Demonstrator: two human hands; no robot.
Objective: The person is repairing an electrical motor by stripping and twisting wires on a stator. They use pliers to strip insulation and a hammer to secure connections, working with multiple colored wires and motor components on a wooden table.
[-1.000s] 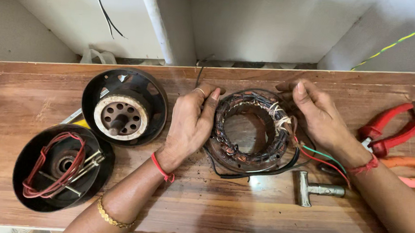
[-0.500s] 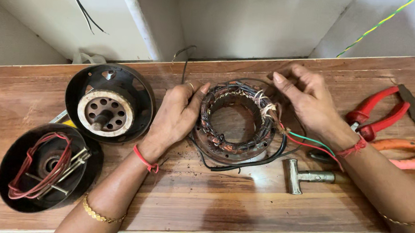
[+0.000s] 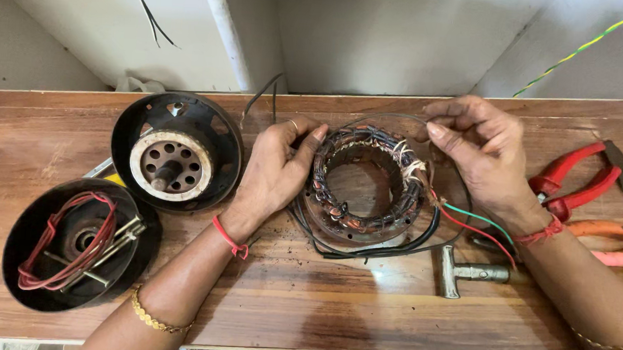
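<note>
At the centre of the frame, on the wooden bench (image 3: 361, 300), lies a ring-shaped motor stator (image 3: 365, 188) wound with copper coils, its black, red and green leads trailing to the lower right. The left hand (image 3: 274, 173) cups the stator's left side, fingers curled over the rim and thumb on the windings, steadying it. The right hand (image 3: 482, 158), at the upper right of the ring, has thumb and fingertips pressed together on what looks like a thin wire (image 3: 394, 118) arching over the top of the coils. The step in hand seems to be working the fine winding wire loose or into place; the next move would call for a firm hold on the ring and a gentle, even pull so the strand does not snap. To the left sit two black housing shells (image 3: 177, 151), (image 3: 77, 243), the lower holding red wire and bolts. Red-handled pliers (image 3: 574, 180) and a small metal T-tool (image 3: 468, 272) lie at right
</note>
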